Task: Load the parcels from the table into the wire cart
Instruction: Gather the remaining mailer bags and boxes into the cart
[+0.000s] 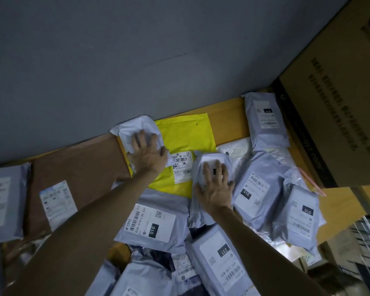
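Polythene, crumpled and soft: left hand [148, 155] grips white mailer [132, 129], right hand [215, 190] grips grey pouch [213, 160]

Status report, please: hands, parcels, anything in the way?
Left hand grips white parcel. Right hand grips grey parcel. Both lie on yellow envelope; nothing on top.

Just below the bright yellow plastic mailer [184, 133], a grey plastic mailer bag [169, 201] carries the printed code "010-010-L30-551" and, white on black, "010". To the right of the yellow mailer, a second grey plastic bag [263, 206] also shows "010". Further below it, a third grey bag [201, 244] reads "231". The yellow mailer's own print is too small to read.
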